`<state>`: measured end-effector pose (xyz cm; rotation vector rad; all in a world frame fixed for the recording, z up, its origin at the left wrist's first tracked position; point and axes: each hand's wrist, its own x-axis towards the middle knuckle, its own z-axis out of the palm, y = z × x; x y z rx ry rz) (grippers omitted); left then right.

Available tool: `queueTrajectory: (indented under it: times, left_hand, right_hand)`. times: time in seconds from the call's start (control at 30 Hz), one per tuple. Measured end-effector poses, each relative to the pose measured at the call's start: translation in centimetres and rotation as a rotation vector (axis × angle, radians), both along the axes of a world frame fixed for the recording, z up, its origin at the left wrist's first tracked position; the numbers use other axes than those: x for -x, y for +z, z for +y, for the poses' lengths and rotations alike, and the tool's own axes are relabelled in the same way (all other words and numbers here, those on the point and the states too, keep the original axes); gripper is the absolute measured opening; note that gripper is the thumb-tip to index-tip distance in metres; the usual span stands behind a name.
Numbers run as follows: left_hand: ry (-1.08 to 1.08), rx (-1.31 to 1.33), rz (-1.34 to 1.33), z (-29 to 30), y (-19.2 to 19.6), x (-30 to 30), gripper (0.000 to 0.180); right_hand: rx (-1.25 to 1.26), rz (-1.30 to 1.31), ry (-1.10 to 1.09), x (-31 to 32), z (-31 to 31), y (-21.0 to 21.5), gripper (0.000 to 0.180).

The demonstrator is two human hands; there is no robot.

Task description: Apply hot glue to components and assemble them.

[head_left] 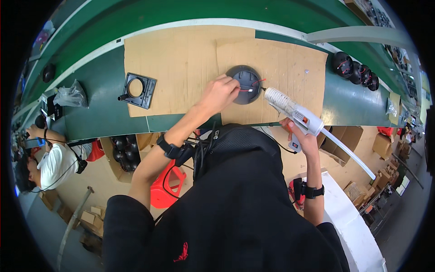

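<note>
A round black plastic housing [245, 72] lies on the cardboard sheet, its inside facing up. Red wires with a small white connector [250, 90] run across it. My left hand [220, 93] reaches over the housing's left side, its fingers pinched at the wire; what exactly they hold is too small to make out. My right hand [302, 137] grips a white hot glue gun [295, 113] by its handle. The gun's nozzle points at the right rim of the housing. A long translucent glue stick [349, 152] sticks out of the gun's back end.
A black square frame [146, 97] with a round hole lies left on the cardboard [181, 54]. Several black round housings [343, 65] line the bench's far right. A plastic bag [71, 94] lies at left. A co-worker [59, 163] sits at far left; a red stool [165, 192] stands below.
</note>
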<state>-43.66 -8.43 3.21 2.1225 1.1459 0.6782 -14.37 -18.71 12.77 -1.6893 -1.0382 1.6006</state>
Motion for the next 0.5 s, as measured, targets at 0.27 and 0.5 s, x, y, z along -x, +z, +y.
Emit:
queueTrajectory:
  times: [0.27,0.5]
  left_hand:
    - [-0.083,-0.127,-0.001,-1.8,1.6,1.2,0.016]
    - [-0.089,-0.154,-0.053,-1.9,2.3,1.4,0.02]
  right_hand:
    - [0.044,-0.133,0.145,2.2,3.6,1.0,0.025]
    - [0.136,-0.172,0.209,2.9,6.1,-0.3,0.03]
